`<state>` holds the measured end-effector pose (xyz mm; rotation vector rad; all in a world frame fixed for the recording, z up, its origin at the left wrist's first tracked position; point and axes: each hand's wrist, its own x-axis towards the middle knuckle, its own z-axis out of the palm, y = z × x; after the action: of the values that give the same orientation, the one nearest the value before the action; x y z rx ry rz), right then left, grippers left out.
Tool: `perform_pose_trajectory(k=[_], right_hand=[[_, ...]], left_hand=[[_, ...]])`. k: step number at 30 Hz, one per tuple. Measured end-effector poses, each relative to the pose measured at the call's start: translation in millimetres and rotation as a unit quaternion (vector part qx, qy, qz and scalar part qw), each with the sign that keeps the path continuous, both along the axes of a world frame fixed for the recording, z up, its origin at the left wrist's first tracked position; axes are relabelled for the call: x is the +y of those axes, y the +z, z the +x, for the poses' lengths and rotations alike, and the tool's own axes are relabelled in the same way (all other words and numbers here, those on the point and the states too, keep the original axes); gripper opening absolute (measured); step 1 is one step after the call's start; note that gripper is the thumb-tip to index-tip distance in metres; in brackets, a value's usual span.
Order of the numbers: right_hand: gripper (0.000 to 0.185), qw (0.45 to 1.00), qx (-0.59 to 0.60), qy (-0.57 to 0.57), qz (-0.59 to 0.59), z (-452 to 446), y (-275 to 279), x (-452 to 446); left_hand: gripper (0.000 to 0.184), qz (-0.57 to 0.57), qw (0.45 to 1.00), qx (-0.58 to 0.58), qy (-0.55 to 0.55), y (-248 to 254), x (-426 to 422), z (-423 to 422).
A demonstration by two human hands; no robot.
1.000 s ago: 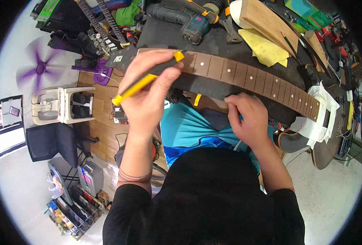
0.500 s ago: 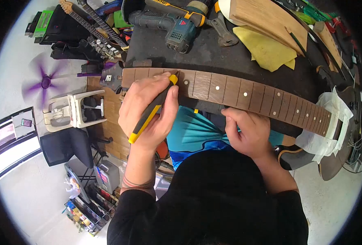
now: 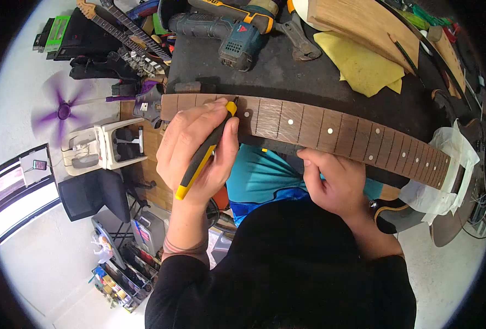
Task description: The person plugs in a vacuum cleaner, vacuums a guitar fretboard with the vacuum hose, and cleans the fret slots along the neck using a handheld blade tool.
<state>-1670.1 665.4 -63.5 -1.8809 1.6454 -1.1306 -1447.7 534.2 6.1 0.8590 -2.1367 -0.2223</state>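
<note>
My left hand [image 3: 196, 145] is closed around a black and yellow handled tool [image 3: 204, 153]. The tool's thin dark tip touches the upper part of a brown guitar fretboard [image 3: 314, 127], near a fret slot left of the middle. The fretboard has pale dot inlays and lies across the bench, with white masking tape [image 3: 435, 192] round its right end. My right hand [image 3: 336, 178] rests at the neck's near edge, its fingers curled; whether they pinch anything is hidden.
A power drill [image 3: 237, 44], a yellow cloth [image 3: 358, 63] and wooden pieces [image 3: 363, 27] lie on the dark bench [image 3: 287, 77] beyond the neck. More guitar necks [image 3: 128, 35] stand at the upper left, above a purple fan [image 3: 64, 111].
Since one second ago, the tool tip has come down to the fretboard as my left hand shifted. The camera view has also shifted. Over the last half second both hands have hardly moved.
</note>
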Motion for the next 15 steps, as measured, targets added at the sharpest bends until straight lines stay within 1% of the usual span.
perform_pose_trajectory(k=[3, 4, 12, 15], right_hand=[[0.027, 0.999, -0.005, -0.007, -0.031, 0.6, -6.1, -2.2], [0.029, 0.999, -0.008, -0.012, -0.046, 1.0, -8.8, -2.6], [0.028, 0.998, -0.016, -0.011, -0.055, 1.7, -12.4, -3.2], [0.029, 0.998, -0.010, -0.012, -0.057, 1.2, -11.7, -3.1]], left_hand=[[0.029, -0.022, 1.000, -0.020, -0.002, 1.5, -2.1, -0.1], [0.029, -0.025, 0.999, -0.025, -0.003, 2.3, -1.9, -0.7], [0.026, -0.039, 0.997, -0.064, 0.006, 8.3, -0.7, -4.0], [0.023, 0.033, 0.998, -0.045, 0.023, 6.2, 6.0, -6.6]])
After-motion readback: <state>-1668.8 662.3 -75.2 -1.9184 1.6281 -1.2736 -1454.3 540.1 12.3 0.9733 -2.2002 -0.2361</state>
